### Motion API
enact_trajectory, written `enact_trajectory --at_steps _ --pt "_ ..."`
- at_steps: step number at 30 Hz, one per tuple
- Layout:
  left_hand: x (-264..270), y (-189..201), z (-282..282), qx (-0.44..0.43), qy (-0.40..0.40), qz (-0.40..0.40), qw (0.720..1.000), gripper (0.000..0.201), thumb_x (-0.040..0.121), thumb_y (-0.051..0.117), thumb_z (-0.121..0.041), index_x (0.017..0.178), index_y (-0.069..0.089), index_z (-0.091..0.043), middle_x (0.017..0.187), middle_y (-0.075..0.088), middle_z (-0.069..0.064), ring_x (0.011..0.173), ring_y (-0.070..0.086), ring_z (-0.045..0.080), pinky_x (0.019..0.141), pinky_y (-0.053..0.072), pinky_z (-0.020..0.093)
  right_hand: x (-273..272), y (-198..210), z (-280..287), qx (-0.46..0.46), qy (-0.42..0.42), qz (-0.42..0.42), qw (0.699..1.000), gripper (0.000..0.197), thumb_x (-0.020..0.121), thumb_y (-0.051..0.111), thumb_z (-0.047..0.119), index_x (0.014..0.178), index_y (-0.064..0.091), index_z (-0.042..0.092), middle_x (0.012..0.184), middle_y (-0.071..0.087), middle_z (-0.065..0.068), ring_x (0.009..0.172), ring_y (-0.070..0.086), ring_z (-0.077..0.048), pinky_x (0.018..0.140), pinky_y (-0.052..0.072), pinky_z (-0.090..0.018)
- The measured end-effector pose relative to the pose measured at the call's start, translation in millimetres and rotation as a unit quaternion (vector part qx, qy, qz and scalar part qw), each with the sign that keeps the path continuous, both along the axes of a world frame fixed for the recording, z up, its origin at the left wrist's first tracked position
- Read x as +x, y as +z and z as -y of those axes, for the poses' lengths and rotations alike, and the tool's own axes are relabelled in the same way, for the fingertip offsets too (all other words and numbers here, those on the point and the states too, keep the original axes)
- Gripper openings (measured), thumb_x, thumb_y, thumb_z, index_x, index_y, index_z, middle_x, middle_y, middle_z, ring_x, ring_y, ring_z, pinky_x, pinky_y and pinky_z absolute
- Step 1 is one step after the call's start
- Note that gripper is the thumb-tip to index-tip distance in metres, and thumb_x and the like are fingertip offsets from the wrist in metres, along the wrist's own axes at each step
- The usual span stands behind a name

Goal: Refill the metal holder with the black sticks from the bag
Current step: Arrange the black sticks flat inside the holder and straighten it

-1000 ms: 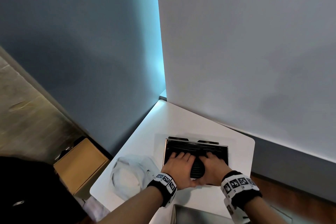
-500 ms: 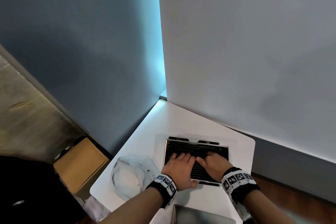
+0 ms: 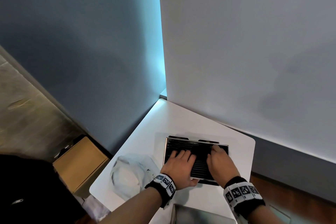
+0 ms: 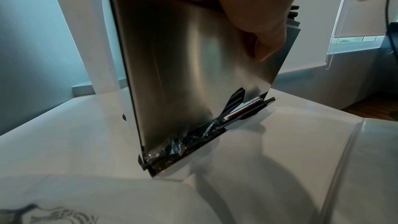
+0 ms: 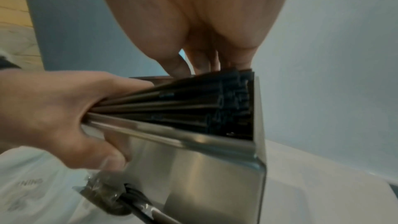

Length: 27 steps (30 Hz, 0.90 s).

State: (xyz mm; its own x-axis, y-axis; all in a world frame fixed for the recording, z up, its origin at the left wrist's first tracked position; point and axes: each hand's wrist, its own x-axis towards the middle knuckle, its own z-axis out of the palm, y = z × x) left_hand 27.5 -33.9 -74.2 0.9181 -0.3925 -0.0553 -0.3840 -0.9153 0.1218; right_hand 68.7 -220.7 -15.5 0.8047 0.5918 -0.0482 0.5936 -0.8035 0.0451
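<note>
Many black sticks (image 3: 200, 164) fill shiny metal holder (image 4: 172, 57); left hand (image 3: 179, 167) grips, right hand (image 3: 221, 165) presses.

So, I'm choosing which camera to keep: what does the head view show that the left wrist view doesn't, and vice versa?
Only head: the open top of the metal holder, the right hand pressing its black sticks, a cardboard box. Only left wrist: the holder's steel side down to its base, where crinkled clear wrap pokes out. Both: holder, sticks, left hand, white table.
</note>
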Motion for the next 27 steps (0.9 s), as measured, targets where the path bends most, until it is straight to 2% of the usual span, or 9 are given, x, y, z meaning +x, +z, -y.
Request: enact_trajectory --at_steps 3,5,8,11,17,19,22,25,27 --pt "1.0 -0.2 -1.3 -0.002 -0.006 0.004 1.0 0.07 0.073 0.053 -0.068 0.123 0.052 -0.018 0.116 0.056 0.002 0.104 0.054 0.025 0.091 0.045 0.047 -5.9 21.9 1.6 0.124 -0.087 0.003 0.988 0.022 0.065 0.074 -0.008 0.06 0.06 0.008 0.064 0.058 -0.008 0.062 0.059 -0.025 0.053 0.051 -0.03" --pt "0.8 -0.1 -1.4 -0.001 -0.007 -0.002 1.0 0.071 0.075 0.053 -0.068 0.125 0.051 -0.018 0.118 0.055 0.003 0.106 0.053 0.025 0.092 0.044 0.047 -3.3 29.5 9.1 0.189 -0.144 0.004 0.971 0.024 0.075 0.07 -0.007 0.063 0.056 0.009 0.074 0.055 -0.007 0.058 0.058 -0.026 0.053 0.044 -0.028" --pt "1.1 1.1 -1.3 0.002 -0.008 -0.009 1.0 0.071 0.076 0.052 -0.068 0.126 0.05 -0.018 0.122 0.052 0.004 0.11 0.05 0.026 0.094 0.044 0.048 7.0 41.2 29.4 0.253 -0.244 -0.005 0.936 0.023 0.091 0.057 0.003 0.068 0.056 0.005 0.087 0.054 -0.006 0.066 0.058 -0.03 0.061 0.033 -0.027" --pt "3.5 0.6 -1.7 0.0 -0.004 -0.015 1.0 0.071 0.076 0.053 -0.068 0.127 0.049 -0.018 0.123 0.05 0.006 0.111 0.049 0.027 0.094 0.044 0.048 11.3 59.5 43.3 0.282 -0.286 0.048 0.915 0.021 0.091 0.057 0.005 0.071 0.061 0.001 0.089 0.059 -0.005 0.067 0.058 -0.031 0.063 0.033 -0.027" --pt "13.0 2.0 0.1 0.019 0.001 -0.035 0.999 0.075 0.075 0.053 -0.07 0.129 0.047 -0.018 0.121 0.058 0.006 0.112 0.053 0.028 0.099 0.041 0.049 -1.0 41.1 24.8 0.248 -0.217 -0.032 0.944 0.023 0.094 0.055 0.016 0.075 0.063 0.007 0.09 0.058 -0.001 0.074 0.06 -0.024 0.064 0.042 -0.031" --pt "15.6 2.7 0.2 0.022 0.0 -0.029 0.999 0.074 0.074 0.052 -0.07 0.127 0.046 -0.019 0.121 0.058 0.006 0.112 0.053 0.028 0.098 0.04 0.049 -4.9 21.2 13.9 0.216 -0.19 -0.081 0.954 0.02 0.093 0.055 0.019 0.08 0.066 0.008 0.098 0.059 -0.003 0.086 0.062 -0.025 0.074 0.049 -0.035" --pt "14.9 2.9 0.6 0.02 0.002 -0.03 0.999 0.074 0.074 0.052 -0.07 0.126 0.046 -0.018 0.123 0.057 0.006 0.114 0.053 0.027 0.099 0.04 0.048 -5.4 -2.7 5.0 0.164 -0.147 -0.105 0.97 0.016 0.089 0.061 0.02 0.096 0.069 0.007 0.127 0.057 -0.01 0.11 0.056 -0.029 0.093 0.051 -0.038" --pt "11.8 -0.6 0.8 0.015 0.005 -0.029 0.999 0.074 0.074 0.053 -0.069 0.126 0.048 -0.016 0.123 0.056 0.007 0.114 0.052 0.029 0.098 0.041 0.05 -2.7 -6.8 0.9 0.165 -0.112 -0.14 0.97 0.038 0.089 0.061 0.04 0.115 0.065 0.013 0.131 0.052 -0.004 0.116 0.052 -0.023 0.099 0.046 -0.035" --pt "10.4 -0.9 0.7 0.013 0.005 -0.027 1.0 0.074 0.074 0.052 -0.069 0.125 0.047 -0.016 0.122 0.056 0.007 0.113 0.052 0.029 0.097 0.042 0.05 -2.7 -9.3 -3.3 0.101 -0.064 -0.19 0.974 0.063 0.082 0.058 0.057 0.132 0.053 0.02 0.128 0.052 0.002 0.117 0.051 -0.019 0.1 0.042 -0.035"
